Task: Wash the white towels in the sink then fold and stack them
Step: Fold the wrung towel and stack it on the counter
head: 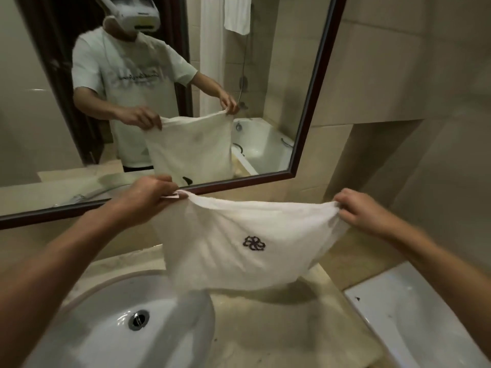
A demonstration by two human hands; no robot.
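A white towel (239,248) hangs spread in the middle of the frame, held up in the air by its two top corners above the beige stone counter (265,328). Its lower edge hangs over the right rim of the white sink (87,322) at the lower left and the counter beside it; whether it touches them cannot be told. A small dark flower-like emblem (254,243) sits near the towel's centre.

The left hand (151,191), just left of centre, has its fingers curled down and pinching the towel's left corner. The right hand (358,211), at the right of the frame, pinches the other corner with curled fingers, the cloth bunched in the grip. The top edge sags a little between the two hands.

The sink's metal drain (138,319) shows in the basin. At the lower right corner lies a white tray-like surface (414,314) with a few dark specks on it (what it is cannot be told). A dark-framed mirror (313,102) fills the upper left of the frame and reflects the person holding the towel, a bathtub and a white shower curtain behind.
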